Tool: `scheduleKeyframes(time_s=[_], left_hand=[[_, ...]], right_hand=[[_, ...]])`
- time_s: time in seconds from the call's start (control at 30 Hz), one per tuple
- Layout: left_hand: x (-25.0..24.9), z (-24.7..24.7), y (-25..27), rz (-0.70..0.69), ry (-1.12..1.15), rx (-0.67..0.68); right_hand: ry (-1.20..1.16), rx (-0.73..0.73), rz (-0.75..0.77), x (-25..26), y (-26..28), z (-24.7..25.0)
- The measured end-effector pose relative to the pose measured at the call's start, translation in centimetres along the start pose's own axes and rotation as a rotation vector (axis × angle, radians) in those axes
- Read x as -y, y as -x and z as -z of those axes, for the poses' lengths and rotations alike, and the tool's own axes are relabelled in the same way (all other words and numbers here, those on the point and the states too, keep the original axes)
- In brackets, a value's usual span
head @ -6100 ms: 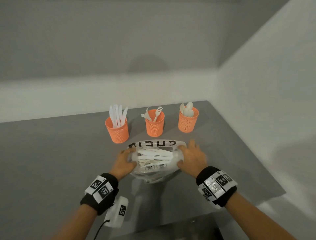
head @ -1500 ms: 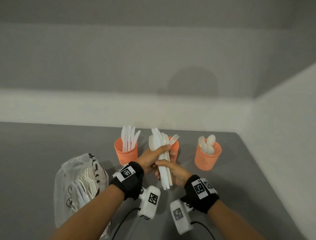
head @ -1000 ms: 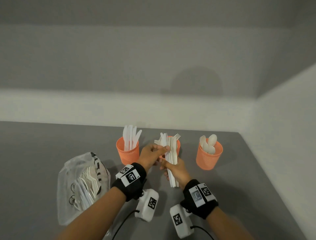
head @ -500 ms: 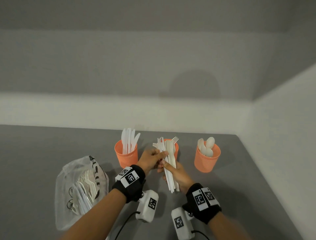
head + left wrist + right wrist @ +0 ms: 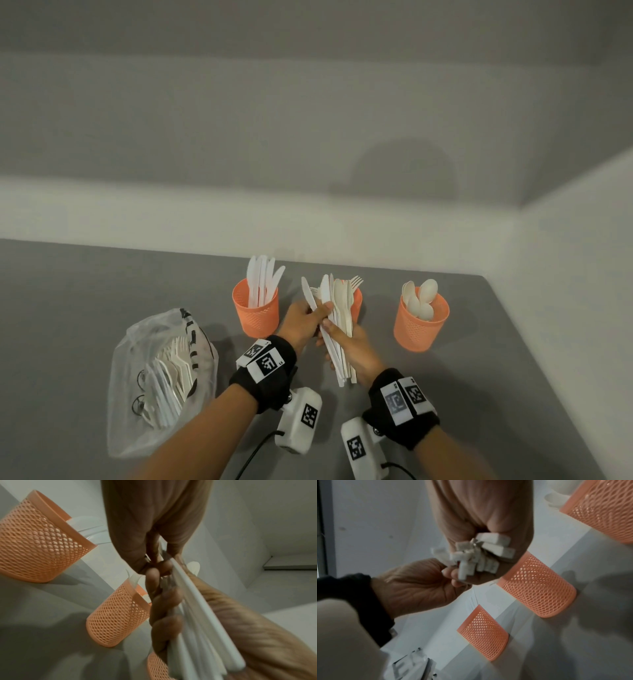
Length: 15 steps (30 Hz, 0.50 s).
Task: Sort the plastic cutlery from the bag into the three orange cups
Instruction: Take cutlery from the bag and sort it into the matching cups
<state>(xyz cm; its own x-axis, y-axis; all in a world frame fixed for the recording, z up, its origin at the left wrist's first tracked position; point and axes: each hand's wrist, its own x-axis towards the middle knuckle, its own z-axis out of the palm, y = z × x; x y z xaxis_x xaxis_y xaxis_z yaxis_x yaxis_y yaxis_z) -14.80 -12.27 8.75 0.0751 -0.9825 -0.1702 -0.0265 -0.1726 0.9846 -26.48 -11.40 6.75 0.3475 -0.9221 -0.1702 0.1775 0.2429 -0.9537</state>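
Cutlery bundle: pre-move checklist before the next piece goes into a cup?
1. Right hand grips cutlery bundle: ok.
2. Left hand pinches one knife, fanned out of the bundle: ok.
3. Knife cup upright, with room: ok.
4. Fork cup mostly hidden behind bundle: cannot tell.
5. Spoon cup upright: ok.
6. Bag lies apart from the hands, cutlery inside: ok.

Head view high, facing down and forward, wrist views close, angled upward, all sharing orange cups (image 5: 256, 311)
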Motion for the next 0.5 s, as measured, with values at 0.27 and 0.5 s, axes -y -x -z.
scheduleKeyframes(time_s=[0.27,0.5], left_hand=[[-1.3,-0.1,-0.1,0.004,0.298,-0.280],[-2.3,-0.9,1.3,0.038,0.009,-0.125]], right_hand=[[-0.075,-0.081,-0.128,-1.1,-0.2,1.0],[-0.035,-0.065,-0.092,-0.7,0.2,1.3]])
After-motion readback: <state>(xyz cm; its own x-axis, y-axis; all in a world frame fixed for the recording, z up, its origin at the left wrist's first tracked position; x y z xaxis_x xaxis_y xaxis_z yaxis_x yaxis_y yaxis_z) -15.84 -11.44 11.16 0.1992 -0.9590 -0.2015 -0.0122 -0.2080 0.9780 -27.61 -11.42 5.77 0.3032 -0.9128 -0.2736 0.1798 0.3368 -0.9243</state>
